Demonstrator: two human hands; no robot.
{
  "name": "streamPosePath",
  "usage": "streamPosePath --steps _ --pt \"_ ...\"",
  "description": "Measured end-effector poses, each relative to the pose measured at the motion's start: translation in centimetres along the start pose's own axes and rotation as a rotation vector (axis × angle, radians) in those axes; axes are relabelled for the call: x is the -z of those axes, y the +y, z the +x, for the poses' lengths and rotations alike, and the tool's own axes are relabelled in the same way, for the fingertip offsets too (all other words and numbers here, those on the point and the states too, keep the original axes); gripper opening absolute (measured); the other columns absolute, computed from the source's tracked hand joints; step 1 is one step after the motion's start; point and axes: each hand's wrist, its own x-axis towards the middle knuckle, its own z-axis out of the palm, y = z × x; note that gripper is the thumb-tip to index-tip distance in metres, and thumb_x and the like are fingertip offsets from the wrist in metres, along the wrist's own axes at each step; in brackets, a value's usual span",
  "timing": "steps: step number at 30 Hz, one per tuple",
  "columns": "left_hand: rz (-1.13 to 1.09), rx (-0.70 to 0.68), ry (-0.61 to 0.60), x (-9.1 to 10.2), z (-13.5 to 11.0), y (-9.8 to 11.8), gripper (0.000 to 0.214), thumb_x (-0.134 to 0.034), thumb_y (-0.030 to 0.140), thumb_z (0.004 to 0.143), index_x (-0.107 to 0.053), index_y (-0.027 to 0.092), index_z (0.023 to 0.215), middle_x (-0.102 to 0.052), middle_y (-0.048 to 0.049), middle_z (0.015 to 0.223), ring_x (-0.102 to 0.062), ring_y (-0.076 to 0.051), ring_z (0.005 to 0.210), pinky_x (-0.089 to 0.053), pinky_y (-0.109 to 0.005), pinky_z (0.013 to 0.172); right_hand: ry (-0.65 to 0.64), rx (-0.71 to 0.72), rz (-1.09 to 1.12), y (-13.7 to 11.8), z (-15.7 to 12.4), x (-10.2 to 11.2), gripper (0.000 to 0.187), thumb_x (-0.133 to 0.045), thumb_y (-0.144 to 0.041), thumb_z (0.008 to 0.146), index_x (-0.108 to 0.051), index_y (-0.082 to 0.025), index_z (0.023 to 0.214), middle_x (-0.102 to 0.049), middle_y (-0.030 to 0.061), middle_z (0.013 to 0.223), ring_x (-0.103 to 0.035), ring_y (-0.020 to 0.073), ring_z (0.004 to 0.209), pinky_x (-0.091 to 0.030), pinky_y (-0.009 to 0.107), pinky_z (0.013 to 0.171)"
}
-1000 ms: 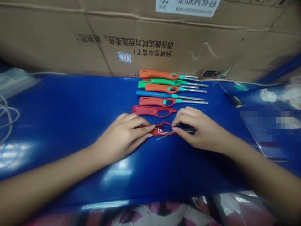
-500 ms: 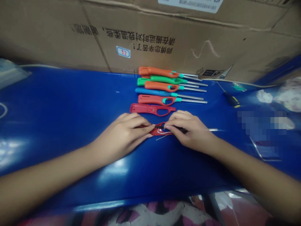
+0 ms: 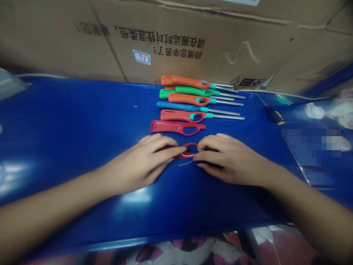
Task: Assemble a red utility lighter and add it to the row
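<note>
In the middle of the blue table lies an opened red lighter casing, with a white wire running along its trigger loop. My left hand is closed round the casing's handle end, its thumb and forefinger pressing near the loop. At the other end, my right hand grips the casing by the loop, fingers curled over it. Both hands cover much of the parts inside. Just beyond them rests the other red casing half, its hollow side up. A thin grey strand lies in front of the casing.
Several assembled long-nosed lighters lie in a row behind the loose half. A large cardboard box stands along the back. To the right are a screwdriver, crumpled white material and a partly blurred flat object.
My right hand's fingers have shifted down over the loop, and the dark part and metal tube seen before are now hidden. My left fingertips have moved slightly right. The view has tilted a little.
</note>
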Motion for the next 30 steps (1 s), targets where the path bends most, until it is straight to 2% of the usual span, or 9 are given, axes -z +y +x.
streamPosePath --steps 4,9,12,15,25,30 --pt "0.042 -0.001 0.014 0.1 0.0 -0.1 0.037 -0.050 0.021 0.100 -0.055 0.023 0.137 -0.062 -0.0104 0.127 -0.059 -0.023 0.114 -0.047 -0.039 0.098 -0.013 -0.028 0.032 0.1 -0.1 -0.1 0.016 -0.054 -0.030 0.098 -0.065 -0.020 0.103 -0.065 0.0079 0.107 -0.059 0.0193 0.094 -0.045 0.036 0.083" --pt "0.016 -0.010 0.023 0.1 0.2 0.0 0.035 -0.051 0.020 0.099 -0.055 0.019 0.134 -0.062 -0.0110 0.126 -0.058 -0.023 0.114 -0.047 -0.037 0.100 0.049 -0.095 0.061 0.1 0.2 -0.6 0.017 -0.050 -0.028 0.100 -0.062 -0.020 0.091 -0.064 0.0059 0.100 -0.059 0.0172 0.089 -0.045 0.032 0.079" --pt "-0.032 -0.003 -0.001 0.0 0.3 0.1 0.035 -0.050 0.017 0.099 -0.056 0.019 0.133 -0.060 -0.0113 0.127 -0.056 -0.023 0.116 -0.047 -0.037 0.101 0.049 -0.132 0.082 0.1 0.3 -0.9 0.013 -0.050 -0.025 0.099 -0.062 -0.021 0.103 -0.063 0.0067 0.103 -0.059 0.0181 0.091 -0.046 0.032 0.077" --pt "-0.042 -0.010 -0.016 0.0 0.3 0.1 0.036 -0.049 0.015 0.099 -0.057 0.021 0.133 -0.058 -0.0111 0.128 -0.055 -0.023 0.117 -0.047 -0.037 0.102 0.047 -0.170 0.123 0.0 0.4 -0.9 0.020 -0.050 -0.024 0.099 -0.061 -0.022 0.116 -0.062 0.0081 0.108 -0.059 0.0195 0.095 -0.048 0.033 0.078" --pt "0.034 -0.016 -0.033 -0.1 0.1 0.4 0.040 -0.045 0.016 0.100 -0.060 0.024 0.136 -0.055 -0.0131 0.129 -0.052 -0.027 0.117 -0.048 -0.044 0.099 0.066 -0.198 0.094 -0.5 0.5 -1.1 0.022 -0.052 -0.019 0.095 -0.062 -0.020 0.115 -0.062 0.0071 0.111 -0.060 0.0198 0.096 -0.048 0.033 0.078" --pt "0.011 0.022 -0.026 -0.3 0.2 0.8 0.036 -0.045 0.015 0.100 -0.061 0.021 0.132 -0.055 -0.0126 0.127 -0.052 -0.026 0.115 -0.048 -0.042 0.097 0.078 -0.208 0.110 -0.7 0.7 -1.3 0.021 -0.052 -0.015 0.094 -0.061 -0.020 0.112 -0.062 0.0063 0.110 -0.060 0.0192 0.095 -0.049 0.033 0.079"
